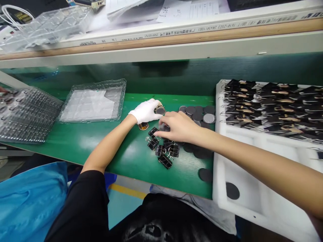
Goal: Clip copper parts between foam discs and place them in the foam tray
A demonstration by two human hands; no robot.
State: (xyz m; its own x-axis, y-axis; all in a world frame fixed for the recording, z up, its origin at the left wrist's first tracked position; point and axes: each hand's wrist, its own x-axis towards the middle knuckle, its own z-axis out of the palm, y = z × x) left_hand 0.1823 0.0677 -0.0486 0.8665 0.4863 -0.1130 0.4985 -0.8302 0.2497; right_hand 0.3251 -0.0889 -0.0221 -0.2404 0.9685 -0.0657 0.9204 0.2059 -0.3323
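My left hand (146, 111), in a white glove, is closed round a small round part with a grey face (160, 110) on the green bench top (101, 141). My bare right hand (176, 127) reaches in from the right, fingers pinched on a grey disc (163, 127). Just below both hands lie several black binder clips (164, 151). A small gold-rimmed round part (143, 126) sits under my left wrist. Behind my right hand, several grey discs (199, 112) lie in a loose pile, with dark discs (202, 153) nearer me.
A white foam tray (252, 161) at the right holds rows of clipped parts (272, 104) and one dark disc (232, 191). A clear plastic tray (93, 101) lies at the back left, stacked clear trays (25, 114) at the far left. A shelf (161, 37) with papers runs above.
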